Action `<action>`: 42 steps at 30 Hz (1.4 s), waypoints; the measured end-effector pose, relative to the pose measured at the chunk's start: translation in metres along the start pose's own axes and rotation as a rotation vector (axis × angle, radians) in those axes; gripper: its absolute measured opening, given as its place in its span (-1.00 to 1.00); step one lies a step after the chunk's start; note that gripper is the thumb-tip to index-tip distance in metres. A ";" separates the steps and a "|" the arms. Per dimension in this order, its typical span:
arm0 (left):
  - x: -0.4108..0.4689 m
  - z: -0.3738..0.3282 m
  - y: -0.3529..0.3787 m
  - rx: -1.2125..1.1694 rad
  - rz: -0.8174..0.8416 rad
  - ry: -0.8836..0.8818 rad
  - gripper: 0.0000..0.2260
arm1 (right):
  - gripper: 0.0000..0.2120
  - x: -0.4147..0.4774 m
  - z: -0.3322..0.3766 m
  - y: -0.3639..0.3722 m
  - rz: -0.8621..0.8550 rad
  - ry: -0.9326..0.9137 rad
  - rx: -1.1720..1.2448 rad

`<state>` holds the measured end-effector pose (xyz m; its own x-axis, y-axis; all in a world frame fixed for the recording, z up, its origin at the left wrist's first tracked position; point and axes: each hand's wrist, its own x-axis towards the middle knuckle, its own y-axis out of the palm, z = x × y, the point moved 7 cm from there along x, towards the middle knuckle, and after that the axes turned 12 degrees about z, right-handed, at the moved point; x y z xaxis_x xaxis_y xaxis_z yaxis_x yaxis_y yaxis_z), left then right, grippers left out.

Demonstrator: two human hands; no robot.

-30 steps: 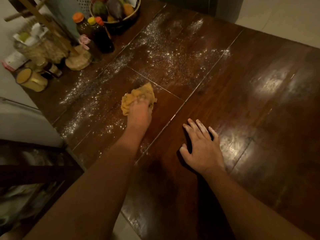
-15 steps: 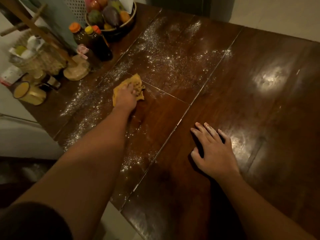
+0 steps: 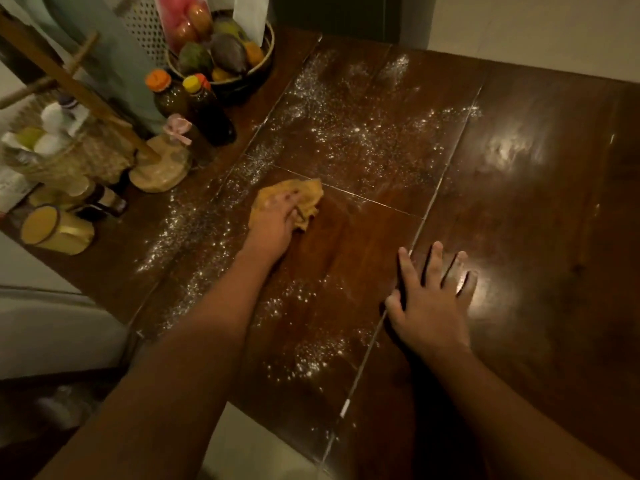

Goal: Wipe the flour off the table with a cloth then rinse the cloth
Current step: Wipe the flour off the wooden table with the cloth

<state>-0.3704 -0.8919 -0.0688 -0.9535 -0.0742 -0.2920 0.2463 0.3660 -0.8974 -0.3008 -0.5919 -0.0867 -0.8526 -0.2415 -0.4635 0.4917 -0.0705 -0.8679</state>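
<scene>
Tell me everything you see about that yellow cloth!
The cloth is mustard yellow, soft-looking fabric, crumpled into a loose bunch. It lies on the dark wooden table, at the edge of the scattered flour. The left hand grips it from above and covers its near part, pressing it down.

Left hand (image 3: 275,220) gripping cloth (image 3: 308,194), right hand (image 3: 429,303) flat, floured table (image 3: 536,220)

Dark wooden table (image 3: 554,237) bears scattered flour (image 3: 349,140), a cloth (image 3: 308,197) (crumpled), bottles (image 3: 207,112), fruit bowl (image 3: 242,85).
</scene>
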 end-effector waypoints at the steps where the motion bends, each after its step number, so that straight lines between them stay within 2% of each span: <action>1: 0.016 0.012 -0.010 -0.002 -0.021 -0.066 -0.61 | -0.33 0.004 0.016 0.003 -0.004 -0.006 -0.010; 4: 0.052 0.042 -0.039 0.036 -0.085 -0.196 -0.60 | -0.35 0.016 0.036 0.003 -0.015 -0.094 -0.018; 8: 0.067 0.080 -0.063 -0.066 -0.191 -0.451 -0.62 | -0.37 0.017 0.032 0.003 -0.034 -0.081 0.012; 10: 0.070 0.080 -0.058 -0.086 -0.214 -0.490 -0.61 | -0.37 0.019 0.032 0.002 -0.022 -0.072 0.012; 13: 0.056 0.049 -0.038 -0.019 -0.217 -0.276 -0.60 | -0.36 0.018 0.031 0.001 -0.010 -0.055 0.014; 15: 0.033 0.030 -0.025 0.030 -0.165 -0.062 -0.61 | -0.36 0.017 0.032 0.000 -0.005 -0.045 0.015; 17: 0.026 0.040 -0.029 0.003 -0.094 0.070 -0.63 | -0.36 0.017 0.033 -0.001 -0.003 -0.039 0.016; 19: 0.048 0.073 -0.045 0.020 -0.091 0.030 -0.65 | -0.36 0.017 0.033 -0.002 -0.002 -0.035 0.013; 21: 0.076 0.103 -0.067 0.012 -0.122 -0.125 -0.65 | -0.36 0.017 0.033 -0.001 -0.001 -0.030 0.017; 25: 0.098 0.076 -0.085 0.008 -0.172 -0.288 -0.65 | -0.36 0.018 0.032 -0.001 -0.008 -0.014 0.020; 27: 0.093 0.052 -0.081 0.009 -0.186 -0.221 -0.65 | -0.37 0.018 0.032 -0.002 -0.013 -0.010 0.023; 29: 0.081 0.031 -0.060 0.012 -0.170 -0.038 -0.64 | -0.37 0.017 0.032 -0.002 -0.019 -0.006 0.021; 32: 0.051 0.017 -0.022 0.013 0.023 0.256 -0.63 | -0.38 0.017 0.033 -0.003 -0.024 -0.005 0.035; 34: 0.042 0.032 -0.022 -0.022 0.115 0.310 -0.64 | -0.38 0.017 0.033 -0.004 -0.025 -0.006 0.042; 36: 0.058 0.059 -0.039 -0.018 0.044 0.234 -0.65 | -0.38 0.017 0.032 -0.004 -0.030 -0.001 0.046; 38: 0.087 0.079 -0.056 0.008 -0.078 0.065 -0.66 | -0.39 0.017 0.032 -0.004 -0.037 0.003 0.043; 40: 0.112 0.078 -0.062 0.007 -0.149 -0.116 -0.65 | -0.39 0.017 0.032 -0.004 -0.040 0.006 0.044; 42: 0.129 0.066 -0.060 -0.026 -0.171 -0.202 -0.64 | -0.40 0.017 0.032 -0.004 -0.046 0.012 0.044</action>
<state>-0.4966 -0.9843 -0.0747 -0.9263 -0.3196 -0.1995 0.0780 0.3555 -0.9314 -0.3121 -0.6268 -0.0853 -0.8763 -0.2255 -0.4257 0.4592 -0.1236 -0.8797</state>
